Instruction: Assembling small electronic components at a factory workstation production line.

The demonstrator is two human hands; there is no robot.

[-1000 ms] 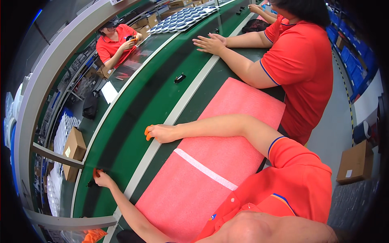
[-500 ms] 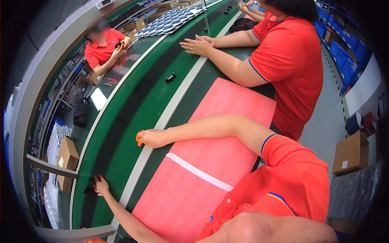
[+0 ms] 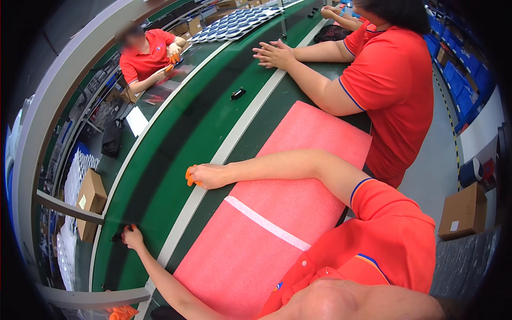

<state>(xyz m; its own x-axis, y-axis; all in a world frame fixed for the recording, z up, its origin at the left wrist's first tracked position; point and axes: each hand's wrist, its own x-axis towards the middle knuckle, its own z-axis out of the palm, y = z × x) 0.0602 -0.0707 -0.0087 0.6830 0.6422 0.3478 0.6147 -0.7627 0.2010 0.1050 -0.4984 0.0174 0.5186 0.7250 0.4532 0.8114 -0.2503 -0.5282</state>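
At the left, over the green conveyor belt (image 3: 165,176), my left hand (image 3: 132,238) bends its fingers against a small black part (image 3: 116,237). The fingertips look closed on its edge, though the grip is small and partly hidden. My right hand (image 3: 208,176) is curled closed above the belt's pale near rail (image 3: 224,149), with orange finger covers on its fingertips. Whether anything is inside that fist is hidden. A pink foam sheet (image 3: 266,234) with a white strip lies under my right forearm. Another small black part (image 3: 238,94) sits farther up the belt.
A co-worker (image 3: 389,80) in a red shirt stands at the right, hands together over the belt. Across the belt another person (image 3: 149,58) handles something orange. A cardboard box (image 3: 92,205), a white tray stack (image 3: 234,25) and a grey frame (image 3: 69,96) border the belt.
The view has shifted slightly, moving most things right. My left fingers have drawn in at the black part. The person across the belt has lowered their hands; my right hand stays curled.
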